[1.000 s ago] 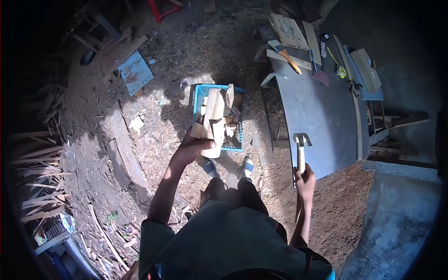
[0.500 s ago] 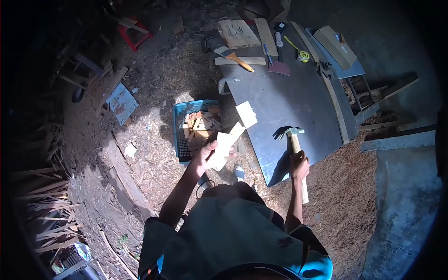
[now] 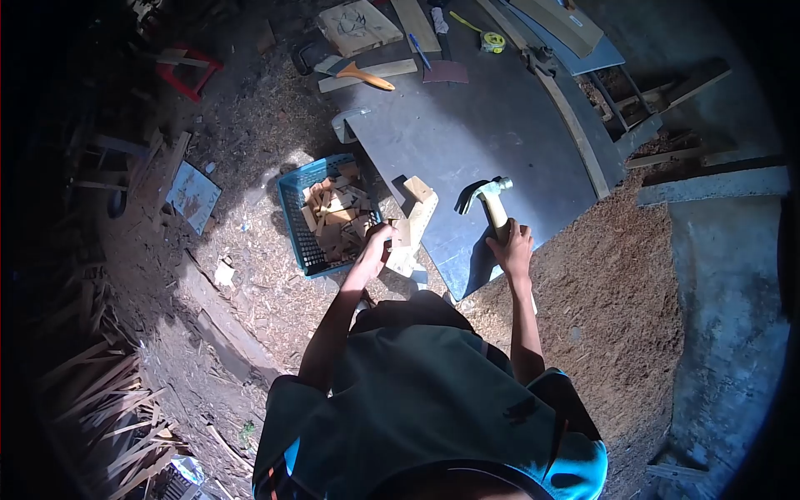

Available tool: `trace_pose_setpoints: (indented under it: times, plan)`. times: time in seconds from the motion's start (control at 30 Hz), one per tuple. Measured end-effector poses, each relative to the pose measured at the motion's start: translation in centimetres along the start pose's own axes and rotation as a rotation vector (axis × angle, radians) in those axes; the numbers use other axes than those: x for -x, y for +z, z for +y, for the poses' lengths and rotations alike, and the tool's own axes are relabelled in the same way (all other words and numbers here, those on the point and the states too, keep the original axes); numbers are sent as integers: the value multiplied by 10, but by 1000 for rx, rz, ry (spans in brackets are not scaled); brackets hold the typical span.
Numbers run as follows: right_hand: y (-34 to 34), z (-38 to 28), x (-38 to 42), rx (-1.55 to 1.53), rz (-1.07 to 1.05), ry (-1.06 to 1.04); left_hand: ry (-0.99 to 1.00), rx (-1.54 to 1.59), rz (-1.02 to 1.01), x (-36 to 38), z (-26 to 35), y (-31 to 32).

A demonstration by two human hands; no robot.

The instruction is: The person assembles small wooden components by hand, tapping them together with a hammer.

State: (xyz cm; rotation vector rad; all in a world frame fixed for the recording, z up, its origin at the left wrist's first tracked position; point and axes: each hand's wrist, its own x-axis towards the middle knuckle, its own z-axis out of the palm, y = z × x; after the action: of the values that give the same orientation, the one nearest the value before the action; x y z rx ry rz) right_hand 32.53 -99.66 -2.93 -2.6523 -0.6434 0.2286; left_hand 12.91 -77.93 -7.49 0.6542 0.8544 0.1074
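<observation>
My left hand (image 3: 377,250) is closed on a joined piece of pale wooden blocks (image 3: 422,215), near the left edge of the dark tabletop (image 3: 400,142). The piece's upper end reaches over the table edge, and a row of small dark marks shows along one side. In my right hand (image 3: 513,247) is a claw hammer (image 3: 495,208), gripped around its pale wooden handle. Its metal head is above the tabletop, with the claw toward the left and the striking face toward the right. The fingertips of my left hand are partly hidden by the wood.
A blue plastic crate (image 3: 287,218) of wood offcuts stands on the ground left of the table. At the table's far side lie a paintbrush (image 3: 367,77), a tape measure (image 3: 492,42), sandpaper (image 3: 446,72) and boards. A red stool (image 3: 190,75) is farther back left.
The view has shifted, so the table appears higher and farther left. My left hand has turned the wooden piece, showing its side. My right hand still holds the hammer, its head tilted slightly more leftward.
</observation>
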Motion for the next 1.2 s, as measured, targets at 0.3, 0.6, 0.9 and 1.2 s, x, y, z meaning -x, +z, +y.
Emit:
trace_pose_setpoints:
  times: [0.3, 0.6, 0.9, 1.2]
  plan:
    - [-37, -23, -16, -380, -161, 82, 507, -1172, 230, 20, 46, 60]
    - [-42, -69, 24, -833, -498, 240, 1048, -1396, 475, 4, 32, 91]
    - [-27, -65, 13, -779, -469, 240, 980, -1705, 315, -5, 33, 110]
    - [-40, -48, 21, -706, -494, 261, 781, -1417, -48, 19, 25, 66]
